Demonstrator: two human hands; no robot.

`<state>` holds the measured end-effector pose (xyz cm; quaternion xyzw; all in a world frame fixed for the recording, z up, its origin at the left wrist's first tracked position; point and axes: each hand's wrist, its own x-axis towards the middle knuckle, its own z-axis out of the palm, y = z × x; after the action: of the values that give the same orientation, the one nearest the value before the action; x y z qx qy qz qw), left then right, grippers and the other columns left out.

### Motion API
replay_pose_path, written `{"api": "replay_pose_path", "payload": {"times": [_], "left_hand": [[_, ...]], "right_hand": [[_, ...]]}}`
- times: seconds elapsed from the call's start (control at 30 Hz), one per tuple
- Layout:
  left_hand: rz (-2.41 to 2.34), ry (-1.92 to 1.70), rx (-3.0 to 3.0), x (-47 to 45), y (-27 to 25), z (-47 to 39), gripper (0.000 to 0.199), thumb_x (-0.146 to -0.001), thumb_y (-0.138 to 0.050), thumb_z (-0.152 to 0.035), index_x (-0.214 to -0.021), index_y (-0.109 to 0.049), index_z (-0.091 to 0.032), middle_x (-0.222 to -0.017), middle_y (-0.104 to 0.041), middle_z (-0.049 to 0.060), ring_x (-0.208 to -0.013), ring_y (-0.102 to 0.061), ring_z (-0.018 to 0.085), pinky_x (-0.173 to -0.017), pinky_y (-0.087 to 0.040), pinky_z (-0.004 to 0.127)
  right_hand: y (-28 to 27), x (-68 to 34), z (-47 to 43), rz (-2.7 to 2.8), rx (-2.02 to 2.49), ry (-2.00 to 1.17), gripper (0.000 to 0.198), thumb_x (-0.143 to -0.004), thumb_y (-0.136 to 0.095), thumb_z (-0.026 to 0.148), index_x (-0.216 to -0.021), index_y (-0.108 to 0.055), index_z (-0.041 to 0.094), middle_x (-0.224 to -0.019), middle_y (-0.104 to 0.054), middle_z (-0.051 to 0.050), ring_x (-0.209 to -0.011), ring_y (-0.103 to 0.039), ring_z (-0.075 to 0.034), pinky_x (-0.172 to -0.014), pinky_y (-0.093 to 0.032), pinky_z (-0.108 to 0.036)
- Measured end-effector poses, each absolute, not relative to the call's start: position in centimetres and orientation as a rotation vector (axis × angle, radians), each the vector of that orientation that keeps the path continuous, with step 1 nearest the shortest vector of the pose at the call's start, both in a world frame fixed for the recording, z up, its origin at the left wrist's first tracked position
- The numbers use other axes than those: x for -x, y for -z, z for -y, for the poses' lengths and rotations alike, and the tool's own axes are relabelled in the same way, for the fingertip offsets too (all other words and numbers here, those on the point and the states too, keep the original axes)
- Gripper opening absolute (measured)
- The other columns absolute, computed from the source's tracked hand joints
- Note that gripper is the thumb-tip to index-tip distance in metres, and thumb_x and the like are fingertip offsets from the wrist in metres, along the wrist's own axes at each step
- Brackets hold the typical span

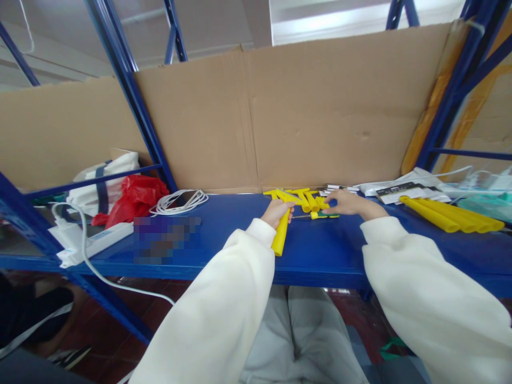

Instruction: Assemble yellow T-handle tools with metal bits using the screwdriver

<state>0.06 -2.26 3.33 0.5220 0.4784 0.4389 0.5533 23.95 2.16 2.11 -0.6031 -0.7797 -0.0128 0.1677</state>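
Observation:
My left hand (275, 213) is closed around a yellow plastic tube (281, 234), its wide end pointing down toward me. A yellow crosspiece (291, 198) shows at the tube's upper end; whether they are joined I cannot tell. My right hand (343, 204) reaches in from the right, thumb and fingers apart, at the edge of a pile of small yellow plastic parts (307, 204). Its fingertips are too small to show whether they touch a part. Just below, a screwdriver (319, 216) with a yellow and green handle lies on the blue shelf (236, 234), its shaft pointing left.
Several yellow tubes (448, 214) lie side by side at the right, near black-and-white packets (408, 192). At the left are a coiled white cable (180, 201), a red plastic bag (138, 194) and a white power strip (104, 239). Cardboard (320, 112) closes off the back.

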Motion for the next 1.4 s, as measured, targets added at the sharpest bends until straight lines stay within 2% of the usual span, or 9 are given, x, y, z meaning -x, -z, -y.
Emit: {"api": "replay_pose_path", "payload": {"times": [0.1, 0.2, 0.3, 0.47, 0.63, 0.73, 0.93, 1.4], "left_hand": [[-1.151, -1.037, -1.216, -0.1, -3.3, 2.3, 0.032, -0.093, -0.055, -0.005, -0.064, -0.05, -0.016, -0.046, -0.047, -0.006, -0.035, -0.039, 0.006, -0.039, -0.031, 0.02], [-1.177, -1.036, -1.208, -0.1, -3.2, 2.2, 0.031, -0.093, -0.055, -0.005, -0.065, -0.05, -0.016, -0.045, -0.047, -0.006, -0.035, -0.039, 0.006, -0.038, -0.031, 0.019], [-1.189, -1.038, -1.203, 0.0, -2.9, 1.9, 0.03, -0.091, -0.057, -0.004, -0.064, -0.051, -0.016, -0.044, -0.047, -0.006, -0.034, -0.04, 0.006, -0.038, -0.033, 0.019], [-1.205, -1.039, -1.206, 0.0, -2.8, 1.7, 0.031, -0.092, -0.057, -0.004, -0.064, -0.051, -0.016, -0.044, -0.047, -0.006, -0.035, -0.04, 0.005, -0.038, -0.032, 0.018], [-1.232, -1.017, -1.218, 0.0, -3.0, 1.9, 0.031, -0.093, -0.057, -0.004, -0.065, -0.05, -0.016, -0.044, -0.046, -0.006, -0.035, -0.04, 0.006, -0.038, -0.033, 0.019], [-1.24, -1.004, -1.225, -0.1, -2.9, 1.8, 0.029, -0.093, -0.056, -0.004, -0.067, -0.051, -0.016, -0.045, -0.046, -0.007, -0.036, -0.04, 0.006, -0.038, -0.033, 0.019], [-1.275, -0.987, -1.212, -0.1, -2.4, 1.3, 0.023, -0.092, -0.058, -0.007, -0.071, -0.053, -0.016, -0.047, -0.046, -0.007, -0.037, -0.04, 0.006, -0.04, -0.034, 0.019], [-1.244, -0.967, -1.238, -0.1, -2.6, 1.7, 0.025, -0.095, -0.052, -0.004, -0.073, -0.051, -0.017, -0.046, -0.046, -0.008, -0.036, -0.04, 0.006, -0.039, -0.033, 0.018]], "right_hand": [[-1.7, -25.3, -2.0, 2.262, 1.962, 0.034, 0.04, -0.068, -0.082, 0.04, -0.104, -0.08, 0.024, -0.115, -0.076, -0.011, -0.114, -0.067, -0.036, -0.093, -0.053, -0.041], [-1.6, -25.6, -2.0, 2.303, 1.933, -0.036, 0.038, -0.069, -0.08, 0.035, -0.105, -0.08, 0.023, -0.114, -0.077, -0.011, -0.11, -0.069, -0.035, -0.093, -0.053, -0.041], [-2.2, -25.6, -1.7, 2.309, 1.672, -0.213, 0.033, -0.068, -0.08, 0.043, -0.093, -0.079, 0.021, -0.099, -0.079, -0.008, -0.097, -0.072, -0.031, -0.087, -0.054, -0.037], [-3.1, -24.6, -0.9, 1.983, 1.221, -0.59, 0.055, -0.059, -0.08, 0.067, -0.085, -0.07, 0.02, -0.076, -0.074, -0.006, -0.07, -0.068, -0.021, -0.068, -0.054, -0.034], [-3.2, -23.0, -0.8, 1.655, 1.05, -0.535, 0.055, -0.061, -0.08, 0.07, -0.076, -0.06, 0.02, -0.057, -0.059, 0.002, -0.049, -0.051, -0.011, -0.05, -0.044, -0.026], [-3.3, -22.8, -0.8, 1.547, 1.002, -0.462, 0.05, -0.068, -0.08, 0.065, -0.075, -0.057, 0.021, -0.054, -0.054, 0.004, -0.048, -0.048, -0.01, -0.046, -0.04, -0.023], [-3.6, -22.8, -0.6, 1.455, 0.941, -0.451, 0.044, -0.076, -0.077, 0.061, -0.076, -0.056, 0.022, -0.052, -0.052, 0.005, -0.045, -0.044, -0.009, -0.045, -0.038, -0.022], [-3.7, -22.5, -0.3, 1.462, 0.931, -0.501, 0.043, -0.077, -0.076, 0.06, -0.075, -0.056, 0.022, -0.053, -0.051, 0.005, -0.046, -0.041, -0.009, -0.045, -0.036, -0.022]]}}
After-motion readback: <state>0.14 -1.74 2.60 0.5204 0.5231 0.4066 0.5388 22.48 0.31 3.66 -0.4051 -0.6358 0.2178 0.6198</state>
